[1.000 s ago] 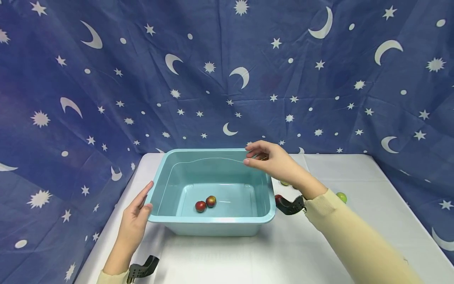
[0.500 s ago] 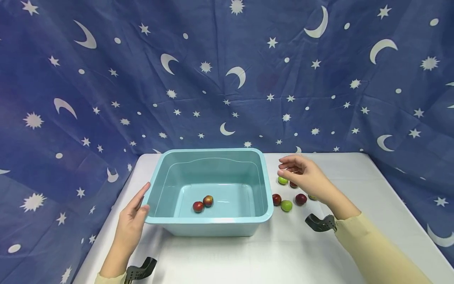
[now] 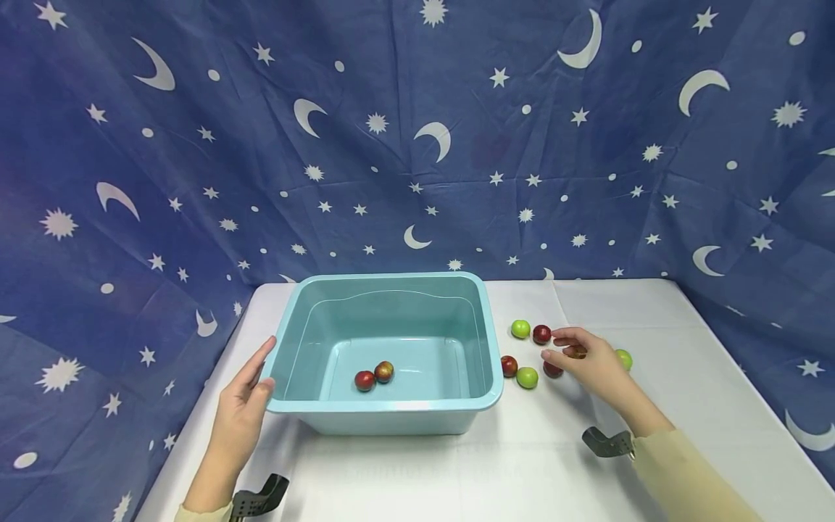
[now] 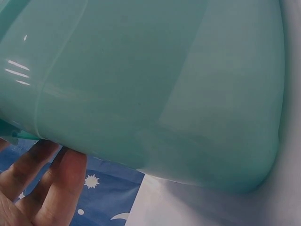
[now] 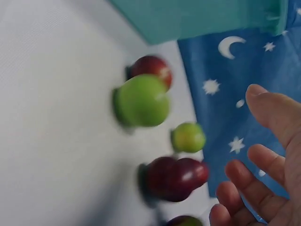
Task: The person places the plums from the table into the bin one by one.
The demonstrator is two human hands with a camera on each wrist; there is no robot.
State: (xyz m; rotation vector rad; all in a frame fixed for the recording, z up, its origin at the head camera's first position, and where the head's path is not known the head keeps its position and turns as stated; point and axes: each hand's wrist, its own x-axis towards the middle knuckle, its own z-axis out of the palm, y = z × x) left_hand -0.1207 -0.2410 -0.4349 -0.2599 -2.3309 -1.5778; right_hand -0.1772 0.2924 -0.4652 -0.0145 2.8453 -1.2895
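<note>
A light blue plastic tub [image 3: 385, 406] stands on the table with two reddish plums [image 3: 364, 380] on its floor. My left hand [image 3: 238, 417] touches the tub's left rim, thumb and fingers extended; in the left wrist view its fingers [image 4: 66, 188] lie against the outer wall. My right hand [image 3: 593, 366] hovers over the fruit right of the tub, fingers loosely bent and apart, holding nothing. A dark red plum [image 3: 552, 369] is partly hidden beneath it. Another dark plum [image 3: 541, 334] lies by its fingertips. In the right wrist view, the thumb and fingers are spread beside the fruit.
Green round fruits [image 3: 527, 378] and a red plum [image 3: 509, 366] lie close to the tub's right side. One more green fruit [image 3: 624, 359] sits beyond my right wrist. A white cloth covers the table [image 3: 417, 478]; a blue star-and-moon curtain [image 3: 365, 145] hangs behind.
My right hand has moved from above the tub's right rear rim, rightward and down to the loose fruit. The left hand stays at the left rim. Both plums remain in the tub.
</note>
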